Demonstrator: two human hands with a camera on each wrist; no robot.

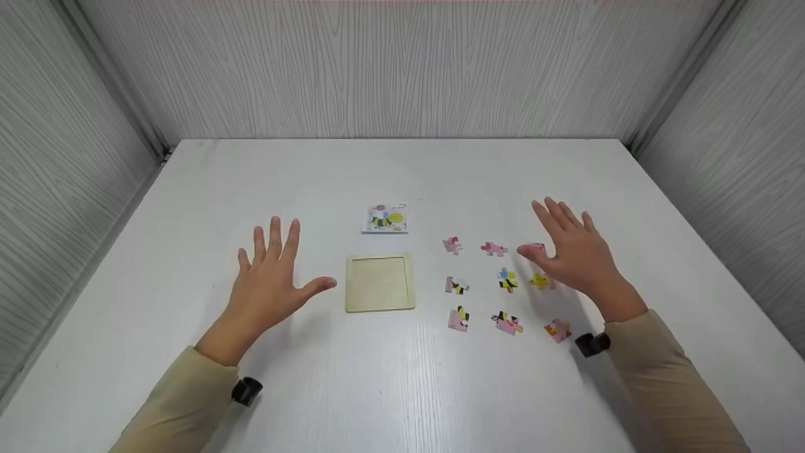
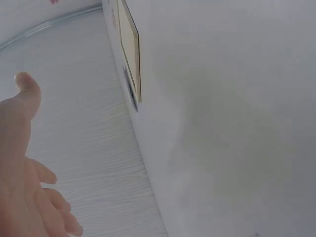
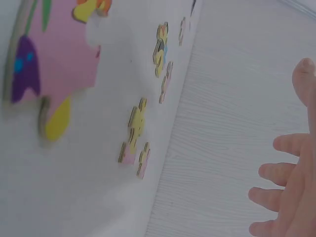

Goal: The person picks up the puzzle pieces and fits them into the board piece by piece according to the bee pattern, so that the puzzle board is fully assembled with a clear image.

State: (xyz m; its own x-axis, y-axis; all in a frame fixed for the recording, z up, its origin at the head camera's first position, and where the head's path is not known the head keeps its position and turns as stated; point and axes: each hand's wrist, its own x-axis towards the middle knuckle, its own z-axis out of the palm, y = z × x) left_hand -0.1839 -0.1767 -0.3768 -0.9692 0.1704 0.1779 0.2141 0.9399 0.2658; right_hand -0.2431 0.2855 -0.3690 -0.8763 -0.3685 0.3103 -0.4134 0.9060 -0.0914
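Note:
Fingers spread and holding nothing, my left hand (image 1: 267, 283) hovers over the table, left of a square wooden puzzle tray (image 1: 380, 310) with a raised rim. Behind the tray lies a small card (image 1: 385, 218) with a bee picture. My right hand (image 1: 575, 255), also spread, hovers above the right side of several loose jigsaw pieces. It partly hides a pink piece (image 1: 537, 246) and sits close to a yellow piece (image 1: 541, 281). Nearer the tray are a striped piece (image 1: 507, 280) and a pink corner piece (image 1: 459, 319). A piece with a purple shape (image 3: 54, 64) looms large in the right wrist view.
The white table (image 1: 390, 384) ends at a grey wood-grain back wall (image 1: 390, 69), with side walls at left and right. Dark bands (image 1: 247, 391) sit at both wrists beside beige sleeves (image 1: 182, 402).

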